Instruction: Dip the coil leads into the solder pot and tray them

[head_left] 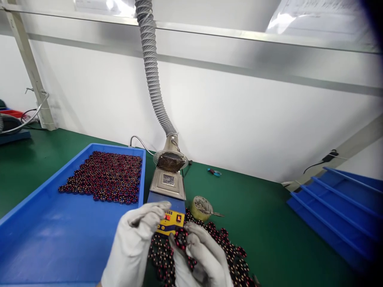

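Both my hands wear white gloves. My right hand (200, 251) pinches a small wire-wound ring coil (180, 238), dark red and black, between thumb and fingers. Beside it, my left hand (137, 231) is raised with its fingers pinched together in front of the solder pot; anything between the fingertips is too small or hidden to make out. Under and around my right hand lies a loose heap of similar ring coils (239, 259) on the green table. The solder pot (167, 193) has a square metal top and a yellow front panel (170, 223) with a lit red display.
A blue tray (83, 239) at left holds packed rows of coils (110, 175). A grey hose (152, 71) with a round hood hangs over the solder pot. At right are a yellow cup (196, 212) with a tool, small cutters (214, 172) and stacked blue trays (338, 211).
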Demonstrator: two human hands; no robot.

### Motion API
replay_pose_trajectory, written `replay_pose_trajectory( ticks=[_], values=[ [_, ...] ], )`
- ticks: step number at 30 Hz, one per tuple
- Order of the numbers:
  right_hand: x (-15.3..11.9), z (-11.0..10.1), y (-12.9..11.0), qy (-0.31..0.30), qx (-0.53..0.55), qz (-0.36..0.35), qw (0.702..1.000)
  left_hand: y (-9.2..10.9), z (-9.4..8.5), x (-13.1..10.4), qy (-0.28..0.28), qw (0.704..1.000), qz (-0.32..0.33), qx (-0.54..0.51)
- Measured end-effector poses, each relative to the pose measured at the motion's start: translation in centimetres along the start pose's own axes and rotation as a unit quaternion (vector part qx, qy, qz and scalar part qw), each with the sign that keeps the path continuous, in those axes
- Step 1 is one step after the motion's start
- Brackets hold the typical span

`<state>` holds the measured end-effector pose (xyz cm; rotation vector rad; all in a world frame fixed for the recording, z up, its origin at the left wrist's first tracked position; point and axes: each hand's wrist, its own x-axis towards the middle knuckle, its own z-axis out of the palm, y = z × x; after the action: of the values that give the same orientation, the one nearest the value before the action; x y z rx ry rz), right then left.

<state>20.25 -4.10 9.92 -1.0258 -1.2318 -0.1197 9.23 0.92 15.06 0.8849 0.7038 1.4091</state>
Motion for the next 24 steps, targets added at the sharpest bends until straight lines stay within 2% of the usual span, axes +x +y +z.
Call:
replay_pose_trajectory(
  ticks=[2, 5, 6, 8, 10, 12, 14, 16, 19, 24],
  values=[
    [-0.1, 0.0, 0.2, 0.026, -0.003, 0.001, 1.000, 0.5, -0.2, 0.3, -0.002, 1.000, -0.022, 0.006],
    [-0.2, 0.1, 0.1, 0.017, -0.012, -0.015, 1.000, 0.9, 0.0, 0.3, -0.081, 0.987, -0.114, 0.085],
    [-0.2, 0.2, -0.1, 0.006, -0.017, -0.020, 1.000, 0.7, 0.1, 0.2, -0.090, 0.984, -0.117, 0.104],
    [-0.3, 0.4, -0.3, -0.009, -0.025, -0.026, 0.999, 0.3, 0.1, -0.2, -0.057, 0.989, -0.075, 0.113],
    [-0.3, 0.6, -0.4, 0.004, -0.029, -0.025, 0.999, 0.0, -0.2, -0.5, -0.005, 0.996, -0.018, 0.085],
    [-0.2, 0.9, -0.3, 0.030, -0.025, -0.021, 0.999, 0.2, -0.4, -0.6, 0.024, 0.998, 0.004, 0.058],
    [-0.2, 1.2, -0.3, 0.047, -0.016, -0.020, 0.999, 0.8, -0.4, -0.4, 0.007, 0.998, -0.008, 0.056],
    [-0.1, 1.3, -0.3, 0.051, -0.007, -0.024, 0.998, 1.4, 0.1, -0.2, -0.034, 0.995, -0.047, 0.075],
    [0.0, 1.2, -0.5, 0.034, -0.003, -0.026, 0.999, 1.8, 0.8, -0.1, -0.071, 0.988, -0.098, 0.091],
    [0.1, 1.2, -0.8, -0.002, 0.016, -0.017, 1.000, 1.7, 0.8, -0.4, -0.080, 0.988, -0.096, 0.090]
  ],
)
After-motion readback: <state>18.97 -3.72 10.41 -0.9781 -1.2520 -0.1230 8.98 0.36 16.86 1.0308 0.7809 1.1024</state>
